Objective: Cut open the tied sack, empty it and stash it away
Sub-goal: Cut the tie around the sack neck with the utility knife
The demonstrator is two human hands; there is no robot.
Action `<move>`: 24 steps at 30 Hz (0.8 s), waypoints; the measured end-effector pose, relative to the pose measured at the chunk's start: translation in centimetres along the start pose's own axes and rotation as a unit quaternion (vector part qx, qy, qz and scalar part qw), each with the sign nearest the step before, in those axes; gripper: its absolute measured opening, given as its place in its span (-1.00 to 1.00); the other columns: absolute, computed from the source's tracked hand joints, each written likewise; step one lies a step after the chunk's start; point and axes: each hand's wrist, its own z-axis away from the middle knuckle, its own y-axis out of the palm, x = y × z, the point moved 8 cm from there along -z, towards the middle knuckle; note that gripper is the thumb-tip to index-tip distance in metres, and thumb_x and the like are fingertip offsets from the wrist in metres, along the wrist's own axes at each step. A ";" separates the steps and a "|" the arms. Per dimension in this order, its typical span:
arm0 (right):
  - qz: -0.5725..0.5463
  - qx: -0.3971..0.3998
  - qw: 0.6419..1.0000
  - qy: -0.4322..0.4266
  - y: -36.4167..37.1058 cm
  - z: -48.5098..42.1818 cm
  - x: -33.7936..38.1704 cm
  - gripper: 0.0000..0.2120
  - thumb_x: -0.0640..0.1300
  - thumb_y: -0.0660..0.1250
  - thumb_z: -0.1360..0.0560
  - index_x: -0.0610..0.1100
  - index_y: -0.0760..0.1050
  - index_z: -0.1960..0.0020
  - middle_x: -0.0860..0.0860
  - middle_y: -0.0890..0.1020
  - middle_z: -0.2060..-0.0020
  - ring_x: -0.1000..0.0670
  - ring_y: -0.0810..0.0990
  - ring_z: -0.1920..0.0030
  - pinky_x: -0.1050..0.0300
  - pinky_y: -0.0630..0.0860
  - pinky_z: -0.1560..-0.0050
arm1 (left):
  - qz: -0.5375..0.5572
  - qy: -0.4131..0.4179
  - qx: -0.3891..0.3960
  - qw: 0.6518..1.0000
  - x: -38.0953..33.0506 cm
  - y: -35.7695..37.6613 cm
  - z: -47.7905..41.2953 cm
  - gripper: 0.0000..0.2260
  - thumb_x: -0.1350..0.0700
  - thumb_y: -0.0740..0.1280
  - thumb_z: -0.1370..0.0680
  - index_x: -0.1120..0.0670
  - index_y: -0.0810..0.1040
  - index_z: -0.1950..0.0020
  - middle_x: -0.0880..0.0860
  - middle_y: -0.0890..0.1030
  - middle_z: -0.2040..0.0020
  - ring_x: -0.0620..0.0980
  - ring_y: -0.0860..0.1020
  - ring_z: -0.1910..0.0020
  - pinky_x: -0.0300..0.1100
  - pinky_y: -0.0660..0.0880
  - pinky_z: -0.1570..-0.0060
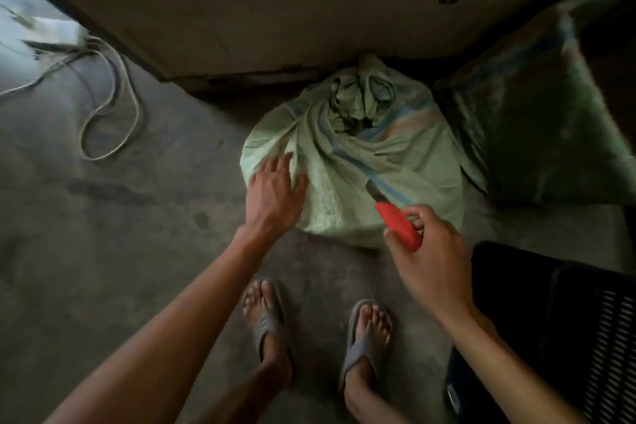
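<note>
A pale green woven sack (351,162) stands on the concrete floor against a wall, its mouth bunched and tied into a knot (358,96) at the top. My left hand (275,193) lies flat on the sack's left side, fingers spread. My right hand (430,262) grips a knife (395,220) by its red handle. The dark blade points up and left and rests against the sack's front near a blue stripe.
A second, darker green sack (537,120) leans at the right. A black perforated crate (564,330) stands at the lower right. A looped cord (110,103) lies on the floor at the left. My feet in grey sandals (272,323) stand just before the sack.
</note>
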 end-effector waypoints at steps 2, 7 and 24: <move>-0.006 -0.027 0.999 -0.028 1.9 -3.6 -1.3 -0.74 -0.03 0.44 -0.39 0.01 0.54 -0.07 0.03 0.66 0.17 -0.08 0.63 0.10 0.03 0.56 0.10 | 0.019 0.004 -0.053 0.998 0.7 1.2 -4.8 -0.55 -0.05 0.15 -0.70 0.15 0.40 -0.52 0.20 0.47 -0.46 0.20 0.40 -0.45 0.06 0.35 -0.40; -0.038 -0.092 0.990 -0.102 3.4 -11.7 -2.1 -0.72 0.06 0.42 -0.44 0.04 0.54 -0.12 0.08 0.65 0.20 0.06 0.60 0.22 0.14 0.51 0.23 | 0.092 0.064 -0.133 0.985 -0.7 1.9 -15.8 -0.60 -0.01 0.10 -0.71 0.21 0.50 -0.38 0.27 0.56 -0.34 0.23 0.50 -0.34 0.01 0.40 -0.30; -0.067 -0.221 0.936 -0.265 -0.7 -13.9 -2.2 -0.75 0.03 0.46 -0.43 0.01 0.61 -0.08 0.10 0.68 0.12 0.17 0.62 0.13 0.24 0.55 0.17 | 0.239 0.082 0.163 0.954 -6.4 7.5 -18.0 -0.76 -0.08 0.32 -0.64 0.07 0.59 0.04 0.07 0.60 0.13 0.00 0.55 0.15 -0.14 0.53 0.08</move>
